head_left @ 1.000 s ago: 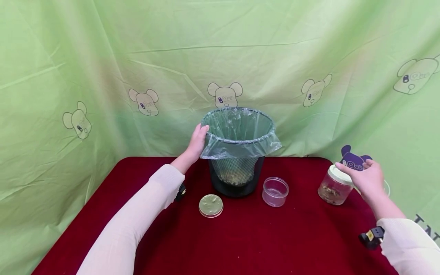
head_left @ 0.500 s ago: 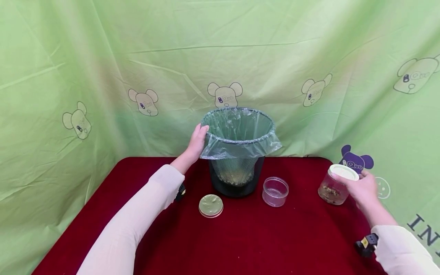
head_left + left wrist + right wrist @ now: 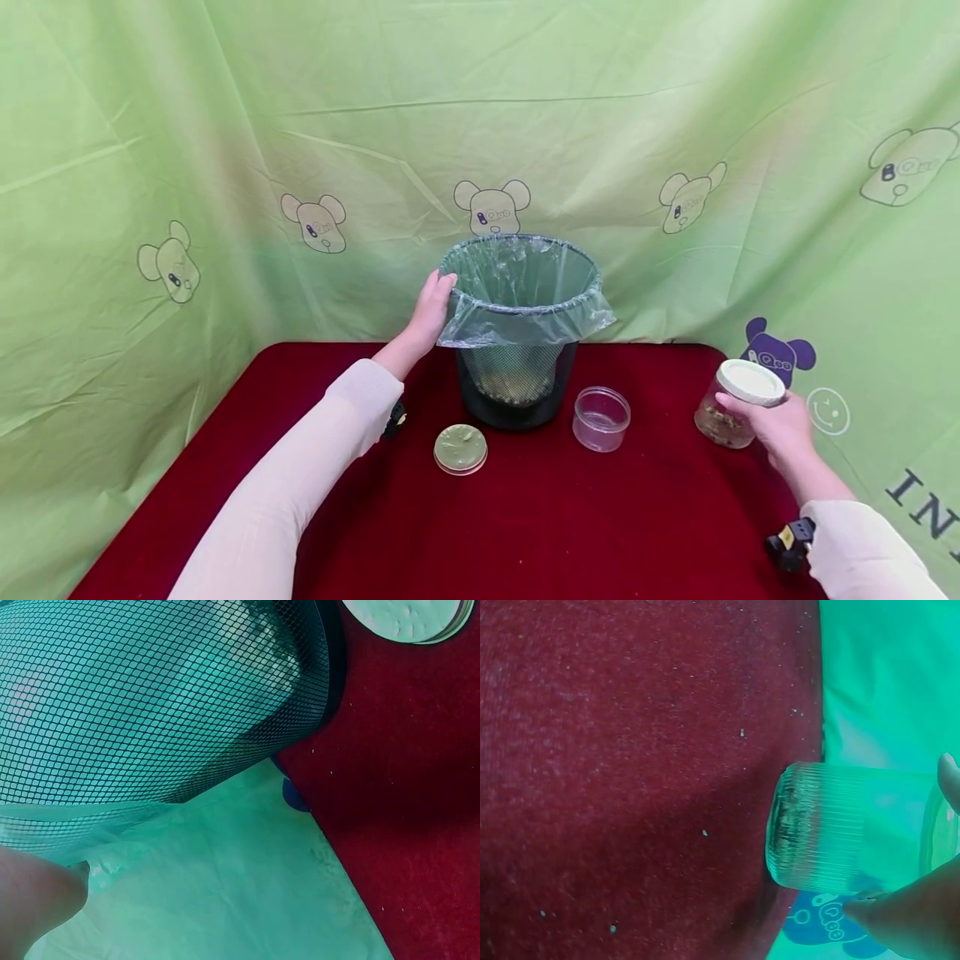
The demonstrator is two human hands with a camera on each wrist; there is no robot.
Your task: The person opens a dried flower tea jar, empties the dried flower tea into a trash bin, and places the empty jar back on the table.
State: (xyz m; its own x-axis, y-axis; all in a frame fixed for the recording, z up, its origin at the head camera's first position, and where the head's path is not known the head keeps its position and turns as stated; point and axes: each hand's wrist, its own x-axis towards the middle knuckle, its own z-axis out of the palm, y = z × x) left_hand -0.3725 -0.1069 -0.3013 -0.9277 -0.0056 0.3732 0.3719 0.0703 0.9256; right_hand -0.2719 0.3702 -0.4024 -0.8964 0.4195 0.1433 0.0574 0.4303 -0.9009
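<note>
A black mesh trash bin (image 3: 517, 371) lined with a translucent plastic bag (image 3: 525, 327) stands at the back of the table. My left hand (image 3: 431, 310) grips its left rim over the bag; some of its fingers are out of sight. Pale grainy matter shows low through the mesh. At the right edge, my right hand (image 3: 780, 425) holds a clear ribbed jar (image 3: 722, 418) with a white lid (image 3: 752, 382), thumb on the near side. Brown bits lie in its bottom. The right wrist view has the jar (image 3: 832, 825) between thumb and fingers, its base by the table edge.
A clear open plastic tub (image 3: 601, 421) sits right of the bin. In front of the bin lies a round gold-coloured lid (image 3: 461, 448). Small crumbs dot the red tablecloth (image 3: 540, 525). A green curtain (image 3: 375, 125) hangs close behind the table and along both sides.
My right hand has come down from above the jar's lid to its side and now grips the jar, which has hardly moved. The left hand stays on the bin's rim.
</note>
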